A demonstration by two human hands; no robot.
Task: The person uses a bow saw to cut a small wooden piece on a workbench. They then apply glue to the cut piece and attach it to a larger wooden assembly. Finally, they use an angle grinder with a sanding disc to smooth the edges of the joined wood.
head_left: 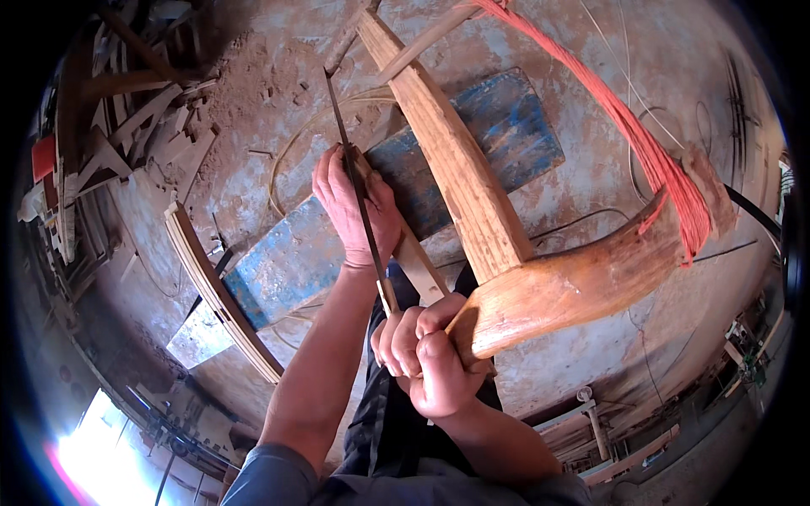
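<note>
A large wooden frame saw (460,160) spans the middle of the view, with a thick central beam, a curved end arm and a twisted red cord along its far right side. My right hand (434,358) is closed around the near end of the saw, where the curved arm meets the blade. The thin dark saw blade (348,148) runs away from that hand and passes over my left hand (359,207). My left hand grips a narrow wooden strip (418,266) against a worn blue bench (291,244). The contact between blade and strip is hidden by the hand.
A curved, layered wooden piece (215,291) lies across the left end of the bench. Scrap wood (126,139) and sawdust are heaped at the far left. Thin cords and a cable lie on the floor at right. More timber (603,434) sits at the lower right.
</note>
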